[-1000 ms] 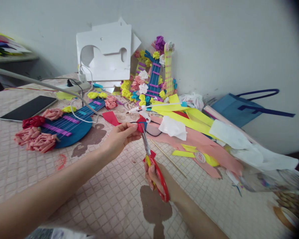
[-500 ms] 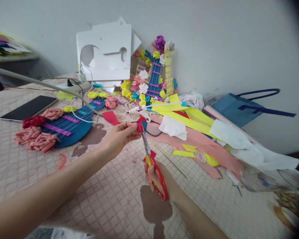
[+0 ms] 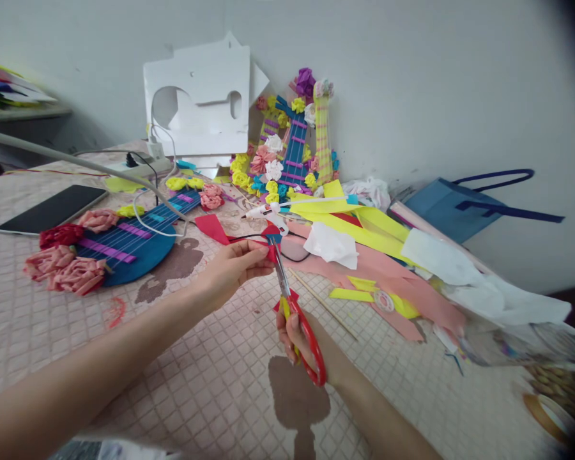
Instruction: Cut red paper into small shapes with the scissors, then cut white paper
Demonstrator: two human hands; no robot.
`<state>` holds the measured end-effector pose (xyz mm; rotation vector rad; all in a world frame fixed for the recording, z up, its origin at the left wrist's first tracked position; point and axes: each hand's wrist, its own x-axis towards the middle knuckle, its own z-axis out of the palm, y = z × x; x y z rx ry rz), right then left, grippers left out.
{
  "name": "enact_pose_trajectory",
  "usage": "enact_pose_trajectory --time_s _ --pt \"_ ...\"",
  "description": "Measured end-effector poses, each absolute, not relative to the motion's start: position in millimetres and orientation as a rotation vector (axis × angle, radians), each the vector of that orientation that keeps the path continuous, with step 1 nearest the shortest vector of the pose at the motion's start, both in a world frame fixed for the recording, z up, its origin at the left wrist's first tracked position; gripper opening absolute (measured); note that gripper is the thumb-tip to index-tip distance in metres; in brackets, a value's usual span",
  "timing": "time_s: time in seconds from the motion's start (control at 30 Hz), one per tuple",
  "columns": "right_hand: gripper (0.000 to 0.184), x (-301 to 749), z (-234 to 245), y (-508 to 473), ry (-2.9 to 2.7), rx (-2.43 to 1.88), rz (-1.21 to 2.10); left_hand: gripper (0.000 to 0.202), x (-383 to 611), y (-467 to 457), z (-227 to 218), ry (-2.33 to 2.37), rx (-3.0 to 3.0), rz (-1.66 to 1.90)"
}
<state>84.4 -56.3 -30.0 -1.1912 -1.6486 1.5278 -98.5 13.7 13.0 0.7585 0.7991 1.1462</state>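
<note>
My left hand (image 3: 242, 265) pinches a small piece of red paper (image 3: 271, 252) between thumb and fingers. My right hand (image 3: 299, 335) is wrapped round the handles of red and yellow scissors (image 3: 282, 275), whose blades point away from me and meet the red paper at the left fingertips. Just beyond lies a white hot glue gun (image 3: 271, 211) with its black cord. A longer red paper strip (image 3: 211, 228) rests left of it. Another red scrap (image 3: 290, 299) shows partly behind the scissors.
A blue paper guitar (image 3: 144, 255) with crepe flowers lies left, near a black tablet (image 3: 50, 207). Flowered guitars (image 3: 294, 147) lean on the wall beside a white cut-out board (image 3: 199, 121). Pink paper (image 3: 383, 271), yellow strips (image 3: 374, 227), a wooden stick (image 3: 323, 303) and a blue bag (image 3: 453, 207) lie right.
The red paper at my left fingertips has shifted slightly, and the scissor blades have changed angle a little against it. The whole view has moved slightly.
</note>
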Motion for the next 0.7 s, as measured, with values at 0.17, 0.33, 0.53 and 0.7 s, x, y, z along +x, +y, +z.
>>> enact_pose_trajectory --time_s 0.17,0.33,0.53,0.7 --pt "0.055 83 -27 -57 -1.636 -1.193 1.532 0.011 -98 14 11 0.788 0.768 1.146" --pt "0.059 79 -24 -58 -1.553 -1.202 1.604 0.010 -98 14 11 0.784 0.758 1.158" --pt "0.061 80 -26 -56 -1.547 -1.251 1.583 0.011 -97 14 13 0.809 0.742 1.167" --pt "0.048 103 -19 -40 -1.751 -1.436 1.262 0.012 -100 15 11 0.825 0.751 1.135"
